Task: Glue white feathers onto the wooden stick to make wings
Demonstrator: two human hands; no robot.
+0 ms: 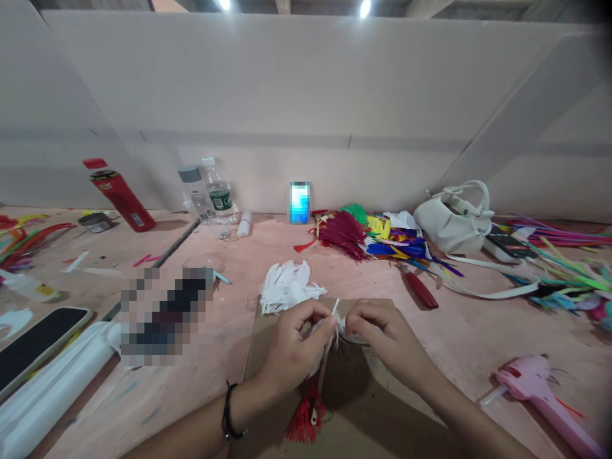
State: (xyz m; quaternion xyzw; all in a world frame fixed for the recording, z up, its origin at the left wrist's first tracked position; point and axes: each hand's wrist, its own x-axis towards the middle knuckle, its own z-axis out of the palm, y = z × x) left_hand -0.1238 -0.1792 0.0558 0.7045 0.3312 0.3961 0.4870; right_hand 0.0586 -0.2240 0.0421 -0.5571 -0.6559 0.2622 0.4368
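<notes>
Between thumb and fingers, my left hand pinches a thin stick with white feathers near its top. A red tassel lies below it, by the stick's lower end. Close by on the right, my right hand has its thumb and fingers pressed together on a white feather, partly hidden by the fingers. Under both hands lies a brown cardboard sheet. A pile of white feathers rests at its far left edge.
Coloured feathers, a red-handled tool and a white handbag lie at the back right. A pink glue gun is at right. Bottles, a phone and a white roll occupy the left. A lit phone stands behind.
</notes>
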